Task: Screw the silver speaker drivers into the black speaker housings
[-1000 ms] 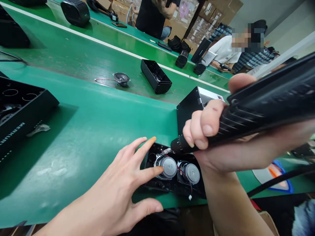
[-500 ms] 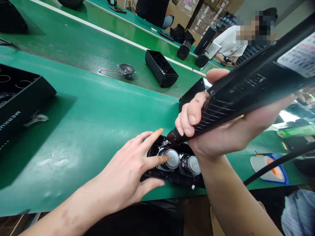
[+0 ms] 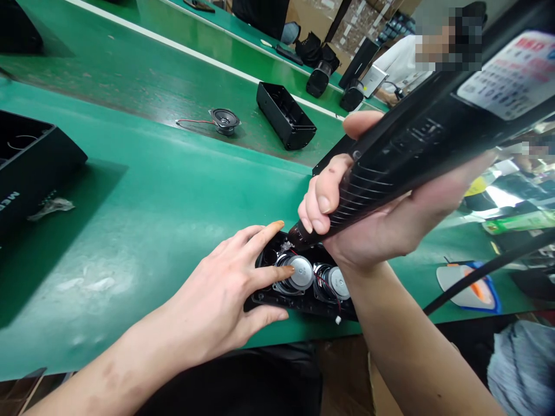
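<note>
My right hand point(image 3: 342, 202) is wrapped around a black electric screwdriver point(image 3: 373, 173) with a label near its rear end. The tool slants down, and its tip meets the far left part of a black speaker housing point(image 3: 281, 301); the bit itself is hidden. Inside the housing sit two round speaker drivers, the left driver point(image 3: 302, 273) and the right driver point(image 3: 338, 283), with thin wires and a small white plug point(image 3: 337, 319). My left hand point(image 3: 238, 277) lies over the housing's left end with fingers spread, one fingertip on the left driver. My right wrist covers the housing's right end.
A loose speaker driver point(image 3: 225, 119) with a red wire and an open black box point(image 3: 286, 115) lie farther back. Left is a large black casing point(image 3: 34, 156) beside crumpled plastic point(image 3: 52, 208). A tape roll point(image 3: 468, 286) and a black cable point(image 3: 485, 277) are right. A person point(image 3: 401, 60) sits across.
The view has shifted slightly, so most things appear a little farther left and higher. The screwdriver stays at the same end of the housing, and my left hand keeps its place.
</note>
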### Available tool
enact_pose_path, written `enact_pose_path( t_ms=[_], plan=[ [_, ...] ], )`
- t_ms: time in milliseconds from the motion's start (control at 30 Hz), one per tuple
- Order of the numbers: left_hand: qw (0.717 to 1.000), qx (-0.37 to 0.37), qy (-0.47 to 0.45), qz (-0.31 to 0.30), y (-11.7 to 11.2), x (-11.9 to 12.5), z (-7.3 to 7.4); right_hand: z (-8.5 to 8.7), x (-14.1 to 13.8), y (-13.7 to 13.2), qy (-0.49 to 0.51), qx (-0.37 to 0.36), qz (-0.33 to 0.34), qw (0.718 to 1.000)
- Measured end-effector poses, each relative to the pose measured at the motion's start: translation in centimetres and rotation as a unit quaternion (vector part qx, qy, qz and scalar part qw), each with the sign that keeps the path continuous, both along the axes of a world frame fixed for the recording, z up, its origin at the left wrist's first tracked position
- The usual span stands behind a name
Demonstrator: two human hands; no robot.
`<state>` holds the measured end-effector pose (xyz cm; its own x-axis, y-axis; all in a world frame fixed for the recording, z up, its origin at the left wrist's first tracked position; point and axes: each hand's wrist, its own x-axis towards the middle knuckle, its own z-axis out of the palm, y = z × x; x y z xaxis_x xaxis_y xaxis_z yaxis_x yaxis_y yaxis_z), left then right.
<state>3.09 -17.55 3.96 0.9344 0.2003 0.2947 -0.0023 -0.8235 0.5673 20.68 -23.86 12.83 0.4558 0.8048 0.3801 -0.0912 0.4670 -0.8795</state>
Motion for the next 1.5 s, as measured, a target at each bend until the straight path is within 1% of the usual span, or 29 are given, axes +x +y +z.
enact_pose_path(
  t_ms=[167,300,467,633,700,800,867,1033,1167,1233,1367,1433,1500],
  plan=[
    [1.0,-0.004,0.0,-0.003,0.1,0.1,0.0,0.0,-0.1,0.1,-0.009,-0.02,-0.003,1.0],
    [1.0,0.002,-0.006,-0.005,0.1,0.1,0.2,0.1,-0.2,0.3,-0.017,-0.011,-0.005,1.0],
    [1.0,0.009,-0.006,-0.004,0.1,0.1,0.2,0.0,-0.1,0.1,-0.01,-0.029,-0.001,1.0],
    [1.0,0.018,-0.008,-0.011,0.2,0.1,-0.1,-0.6,-0.1,0.0,-0.006,-0.04,0.04,0.998],
    [1.0,0.024,-0.014,-0.01,0.3,0.0,-0.3,-0.7,-0.1,0.1,-0.008,-0.039,0.039,0.998],
    [0.999,0.032,-0.02,-0.004,0.3,-0.1,-0.6,-0.6,-0.2,0.2,-0.013,-0.063,0.028,0.998],
    [0.999,0.034,-0.019,-0.003,0.4,-0.1,-0.7,-0.7,-0.2,0.2,-0.018,-0.069,0.039,0.997],
    [0.999,0.04,-0.019,-0.007,0.4,0.0,-0.7,-1.4,-0.2,0.1,-0.016,-0.035,0.066,0.997],
    [0.998,0.052,-0.024,-0.003,0.4,0.1,-0.6,-1.7,-0.2,0.1,-0.022,-0.042,0.068,0.997],
    [0.998,0.06,-0.027,-0.001,0.4,0.2,-0.4,-1.9,-0.2,0.2,-0.012,-0.043,0.078,0.996],
    [0.997,0.071,-0.015,-0.004,0.3,0.2,0.1,-2.3,0.0,0.4,0.022,-0.02,0.105,0.994],
    [0.997,0.071,-0.008,-0.001,0.2,0.1,0.2,-2.6,0.1,0.5,0.035,-0.02,0.104,0.994],
    [0.998,0.067,-0.006,0.005,0.1,0.1,0.2,-3.0,0.1,0.6,0.041,-0.002,0.098,0.994]
  ],
)
